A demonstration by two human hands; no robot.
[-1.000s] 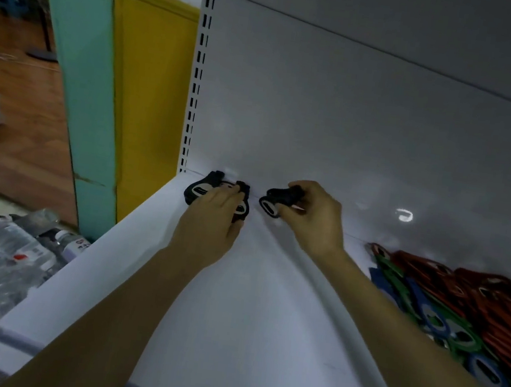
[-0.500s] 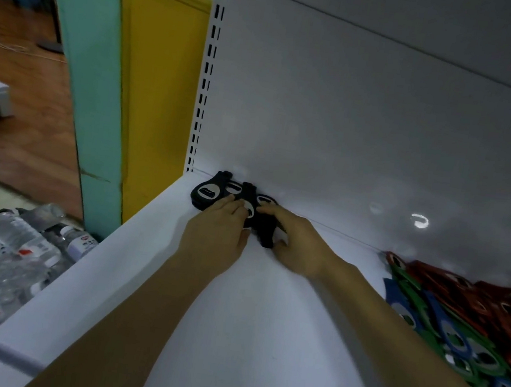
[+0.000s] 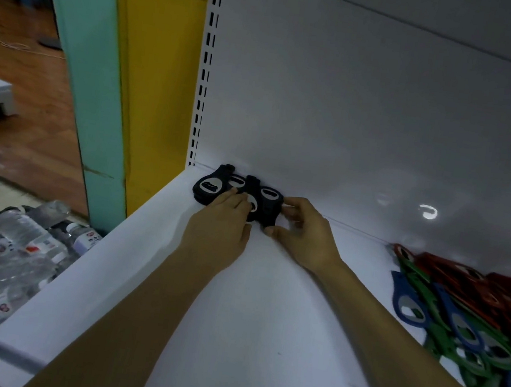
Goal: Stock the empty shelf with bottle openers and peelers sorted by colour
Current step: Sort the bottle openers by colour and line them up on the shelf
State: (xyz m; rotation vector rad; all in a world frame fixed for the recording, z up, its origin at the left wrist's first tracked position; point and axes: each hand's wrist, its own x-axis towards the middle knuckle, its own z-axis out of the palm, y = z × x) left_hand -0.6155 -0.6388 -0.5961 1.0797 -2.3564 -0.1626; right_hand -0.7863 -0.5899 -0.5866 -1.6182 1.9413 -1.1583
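While my flat left hand point(image 3: 216, 230) steadies the black bottle openers point(image 3: 208, 187) and my right hand point(image 3: 304, 235) pinches one into line, the red, green and blue pile point(image 3: 463, 331) looks yet unsorted.

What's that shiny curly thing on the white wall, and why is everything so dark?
Head view: the bright curl is glare, probably a lamp reflected in the glossy back panel. Head view: the lighting is dim, so the black openers show little detail. Head view: the wide lens bows the edges of the shelf.
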